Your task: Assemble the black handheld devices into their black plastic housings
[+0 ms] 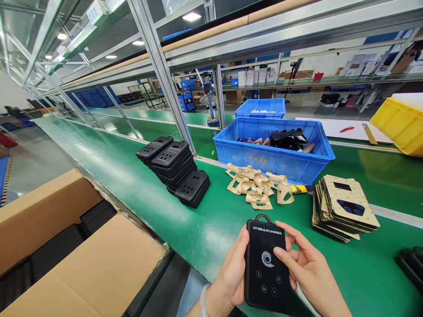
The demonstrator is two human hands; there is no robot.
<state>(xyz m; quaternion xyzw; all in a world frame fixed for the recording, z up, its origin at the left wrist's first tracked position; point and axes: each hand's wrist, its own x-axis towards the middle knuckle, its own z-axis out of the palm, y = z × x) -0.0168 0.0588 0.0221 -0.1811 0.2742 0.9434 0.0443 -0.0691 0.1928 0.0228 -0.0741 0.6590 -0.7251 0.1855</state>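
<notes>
A flat black device [266,264] with white lettering, a round logo and several button marks sits upright between both hands above the green belt [185,229]. My left hand [231,273] grips its left edge, thumb along the side. My right hand [306,268] holds the right edge, with the thumb pressed on the front face near the logo. A stack of tan backing sheets with black cut-outs [343,207] lies just right of the hands. A pile of peeled tan paper strips [256,185] lies ahead.
Stacked black casings [175,169] lie on the belt at left. A blue bin [274,147] with black and tan scraps stands behind the strips. An open cardboard box [66,246] holding black parts is at lower left. A yellow bin [399,123] sits far right.
</notes>
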